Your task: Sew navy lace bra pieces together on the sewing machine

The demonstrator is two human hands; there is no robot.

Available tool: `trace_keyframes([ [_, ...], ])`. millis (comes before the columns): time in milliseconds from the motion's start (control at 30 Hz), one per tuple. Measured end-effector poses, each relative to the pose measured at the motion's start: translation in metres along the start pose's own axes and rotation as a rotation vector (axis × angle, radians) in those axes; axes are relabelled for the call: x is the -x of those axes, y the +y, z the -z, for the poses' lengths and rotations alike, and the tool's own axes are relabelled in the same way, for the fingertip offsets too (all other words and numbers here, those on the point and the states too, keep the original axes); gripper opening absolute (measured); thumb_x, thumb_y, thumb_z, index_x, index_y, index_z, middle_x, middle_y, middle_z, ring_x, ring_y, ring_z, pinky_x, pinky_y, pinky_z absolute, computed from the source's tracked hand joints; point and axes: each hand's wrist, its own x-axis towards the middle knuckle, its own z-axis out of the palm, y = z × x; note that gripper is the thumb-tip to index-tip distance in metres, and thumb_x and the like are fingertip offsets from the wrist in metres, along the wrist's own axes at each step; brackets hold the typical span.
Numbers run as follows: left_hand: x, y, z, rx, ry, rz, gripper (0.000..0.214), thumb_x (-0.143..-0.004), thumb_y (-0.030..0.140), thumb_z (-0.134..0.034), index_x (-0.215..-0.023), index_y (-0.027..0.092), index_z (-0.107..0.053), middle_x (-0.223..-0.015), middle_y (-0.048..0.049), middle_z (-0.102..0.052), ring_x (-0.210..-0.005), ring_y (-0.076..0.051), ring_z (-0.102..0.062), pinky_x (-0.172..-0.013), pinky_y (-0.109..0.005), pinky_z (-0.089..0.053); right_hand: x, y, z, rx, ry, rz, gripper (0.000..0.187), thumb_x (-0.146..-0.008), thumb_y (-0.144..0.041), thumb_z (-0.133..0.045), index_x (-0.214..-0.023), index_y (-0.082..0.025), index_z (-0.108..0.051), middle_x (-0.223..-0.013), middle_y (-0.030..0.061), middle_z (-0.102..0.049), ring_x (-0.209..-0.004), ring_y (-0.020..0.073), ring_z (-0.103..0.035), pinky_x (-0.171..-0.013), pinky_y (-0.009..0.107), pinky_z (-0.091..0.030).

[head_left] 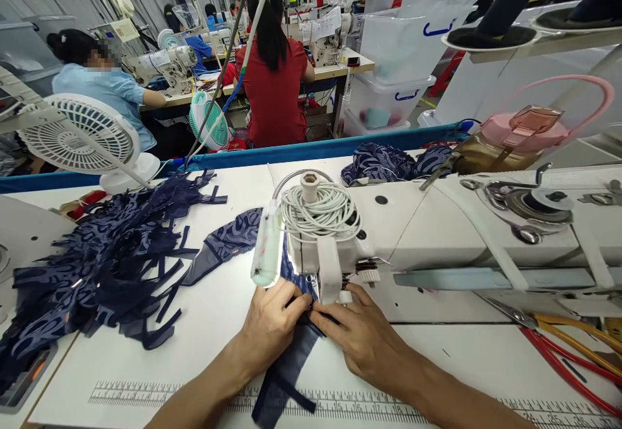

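A white sewing machine [403, 228] stands before me, with a coil of pale cord [321, 212] on its head and a lit lamp [268, 247] at its left. Under the head lies a piece of navy patterned fabric [291, 358]; its sheer lower end and a narrow strap hang toward me. My left hand [275, 315] is closed on the fabric just left of the presser area. From the right, my right hand [362, 332] pinches the fabric's edge, thumb and fingers close to the needle area. The needle itself is hidden behind the machine head.
A heap of navy fabric pieces [111, 254] covers the left side. Scissors with orange handles [578, 332] and a red-handled tool [558, 364] lie at right. A white fan [82, 137], a pink-lidded bottle [519, 137] and a printed ruler [350, 406] are around. Co-workers sit beyond.
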Motion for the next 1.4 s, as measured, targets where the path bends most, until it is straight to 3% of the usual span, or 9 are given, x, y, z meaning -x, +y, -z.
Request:
trace_keyframes([
  [167,-0.011,0.000,0.001,-0.004,-0.043,0.019,0.026,-0.090,0.003,-0.045,-0.104,0.015,-0.063,-0.085,-0.0053,-0.061,-0.077,-0.017,-0.056,-0.071,-0.030,-0.044,-0.004,0.004,-0.007,0.008,-0.010,-0.015,0.057,-0.069,0.006,-0.044,-0.119,-0.016,-0.062,-0.103,0.0073,-0.070,-0.085,0.0192,-0.057,-0.096,0.042,-0.034],
  [300,-0.014,0.022,0.002,-0.150,0.032,0.101,0.020,-0.090,0.005,-0.048,-0.083,0.015,-0.064,-0.074,-0.0046,-0.057,-0.071,-0.018,-0.051,-0.072,-0.034,-0.044,-0.003,0.002,-0.008,0.043,-0.093,-0.059,0.050,-0.071,0.001,-0.049,-0.114,-0.020,-0.065,-0.112,0.0086,-0.066,-0.095,0.0219,-0.055,-0.095,0.042,-0.033],
  [367,-0.008,0.028,0.002,-0.189,0.044,0.129,0.020,-0.088,0.002,-0.048,-0.082,0.013,-0.064,-0.073,-0.0053,-0.056,-0.071,-0.019,-0.049,-0.073,-0.036,-0.044,-0.001,-0.001,-0.006,0.059,-0.090,-0.061,0.044,-0.072,0.000,-0.051,-0.109,-0.020,-0.066,-0.116,0.0086,-0.064,-0.096,0.0222,-0.054,-0.098,0.043,-0.031],
  [533,0.006,0.007,0.012,-0.033,0.034,0.078,0.022,-0.091,0.011,-0.050,-0.101,0.020,-0.067,-0.101,-0.0091,-0.060,-0.099,-0.024,-0.053,-0.096,-0.051,-0.040,-0.002,-0.009,-0.004,0.082,-0.119,-0.046,0.054,-0.075,-0.001,-0.054,-0.124,-0.022,-0.060,-0.121,0.0079,-0.062,-0.098,0.0230,-0.053,-0.099,0.044,-0.028],
  [633,0.002,-0.003,0.020,0.005,-0.038,-0.001,0.023,-0.092,0.009,-0.046,-0.094,0.019,-0.067,-0.093,-0.0056,-0.062,-0.091,-0.019,-0.055,-0.102,-0.052,-0.037,-0.003,-0.012,-0.005,0.068,-0.159,-0.037,0.055,-0.075,-0.003,-0.056,-0.126,-0.023,-0.058,-0.119,0.0080,-0.062,-0.101,0.0231,-0.054,-0.099,0.044,-0.028],
  [733,-0.001,0.004,0.017,-0.024,-0.061,0.011,0.027,-0.091,0.005,-0.042,-0.091,0.017,-0.066,-0.074,-0.0016,-0.056,-0.074,-0.015,-0.052,-0.101,-0.049,-0.040,-0.001,-0.010,-0.004,0.002,-0.110,-0.017,0.051,-0.075,-0.001,-0.054,-0.121,-0.021,-0.060,-0.110,0.0067,-0.065,-0.101,0.0214,-0.054,-0.101,0.043,-0.027],
  [967,0.013,0.010,0.004,0.081,0.010,0.082,0.030,-0.089,0.004,-0.045,-0.107,0.020,-0.064,-0.080,-0.0021,-0.061,-0.082,-0.016,-0.055,-0.097,-0.046,-0.040,0.002,-0.007,0.000,-0.032,-0.037,0.024,0.044,-0.077,0.002,-0.049,-0.114,-0.016,-0.062,-0.103,0.0061,-0.068,-0.095,0.0181,-0.058,-0.101,0.040,-0.031],
  [1200,-0.006,-0.012,0.008,0.076,0.005,0.003,0.027,-0.086,0.003,-0.047,-0.100,0.019,-0.064,-0.082,-0.0030,-0.065,-0.083,-0.018,-0.059,-0.092,-0.043,-0.038,0.001,-0.003,-0.009,0.060,-0.039,0.008,0.052,-0.076,0.002,-0.047,-0.124,-0.014,-0.061,-0.124,0.0102,-0.064,-0.094,0.0194,-0.059,-0.101,0.043,-0.032],
  [1400,-0.005,0.006,0.006,0.011,-0.017,0.104,0.030,-0.085,0.000,-0.046,-0.103,0.016,-0.063,-0.085,-0.0055,-0.065,-0.084,-0.019,-0.059,-0.083,-0.039,-0.038,0.005,-0.007,-0.009,0.041,-0.065,-0.021,0.046,-0.080,-0.005,-0.052,-0.123,-0.018,-0.061,-0.126,0.0098,-0.063,-0.101,0.0217,-0.058,-0.096,0.041,-0.033],
])
